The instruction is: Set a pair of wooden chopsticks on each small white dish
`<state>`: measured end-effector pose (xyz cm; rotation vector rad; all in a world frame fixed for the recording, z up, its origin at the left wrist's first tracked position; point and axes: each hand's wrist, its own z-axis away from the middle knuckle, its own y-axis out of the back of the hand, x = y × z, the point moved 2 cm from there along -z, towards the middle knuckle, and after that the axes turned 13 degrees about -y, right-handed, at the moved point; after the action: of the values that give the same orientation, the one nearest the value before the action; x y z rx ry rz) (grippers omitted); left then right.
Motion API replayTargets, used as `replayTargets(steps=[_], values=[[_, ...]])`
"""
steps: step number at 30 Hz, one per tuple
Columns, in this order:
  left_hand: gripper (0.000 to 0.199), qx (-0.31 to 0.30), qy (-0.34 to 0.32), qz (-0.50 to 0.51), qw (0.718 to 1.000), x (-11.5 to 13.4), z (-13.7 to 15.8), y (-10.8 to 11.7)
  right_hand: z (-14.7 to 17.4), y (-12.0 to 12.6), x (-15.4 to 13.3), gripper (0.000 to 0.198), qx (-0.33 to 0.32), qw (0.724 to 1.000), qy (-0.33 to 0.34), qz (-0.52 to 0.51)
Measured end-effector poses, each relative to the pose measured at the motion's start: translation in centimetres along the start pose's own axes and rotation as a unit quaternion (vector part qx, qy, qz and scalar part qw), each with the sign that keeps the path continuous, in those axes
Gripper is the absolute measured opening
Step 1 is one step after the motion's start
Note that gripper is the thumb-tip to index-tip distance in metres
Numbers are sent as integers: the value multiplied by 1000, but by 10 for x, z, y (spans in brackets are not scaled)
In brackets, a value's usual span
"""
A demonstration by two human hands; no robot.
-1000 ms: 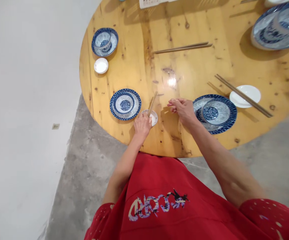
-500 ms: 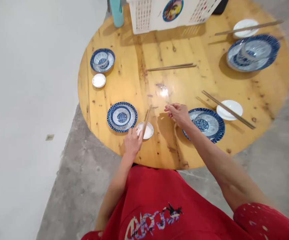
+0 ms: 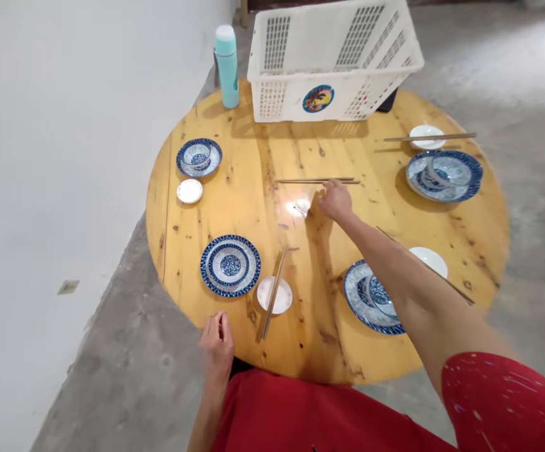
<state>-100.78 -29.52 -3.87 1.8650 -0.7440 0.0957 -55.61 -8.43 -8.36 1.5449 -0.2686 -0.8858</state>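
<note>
My right hand [image 3: 336, 199] stretches over the middle of the round wooden table [image 3: 301, 326], its fingers touching a loose pair of chopsticks [image 3: 317, 181]; whether it grips them I cannot tell. My left hand [image 3: 216, 342] rests at the table's near edge with nothing in it, fingers loosely together. Just beyond it a second pair of chopsticks [image 3: 274, 291] lies across a small white dish [image 3: 282, 300], beside a blue patterned plate with a bowl [image 3: 230, 265].
More blue plate-and-bowl sets stand at far left [image 3: 199, 157], far right [image 3: 443, 174] and near right [image 3: 371, 301], each with a small white dish. A white plastic basket [image 3: 331, 63] and a teal bottle [image 3: 226, 66] stand at the back. Concrete floor surrounds.
The view has lifted to show the whole table. My left hand let go of the near chopsticks and drew back to the edge. My right hand reached forward to the middle chopsticks.
</note>
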Motion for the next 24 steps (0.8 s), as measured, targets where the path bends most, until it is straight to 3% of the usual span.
replayTargets(steps=[6,10,15,22,24], values=[[24,1,16,26,1000,11,-15,-2,-31,-12,-7,53,-7,994,55,99],[22,3,36,43,998,13,-18,-6,-38,-22,-3,39,-12,988,77,133],[21,-6,39,53,998,16,-21,-12,-12,-16,-7,13,-31,969,151,192],[23,-43,11,87,995,37,-28,-9,29,-12,-23,7,-103,958,184,197],[25,-57,19,105,993,42,-23,-6,33,-14,-27,16,-111,953,197,202]])
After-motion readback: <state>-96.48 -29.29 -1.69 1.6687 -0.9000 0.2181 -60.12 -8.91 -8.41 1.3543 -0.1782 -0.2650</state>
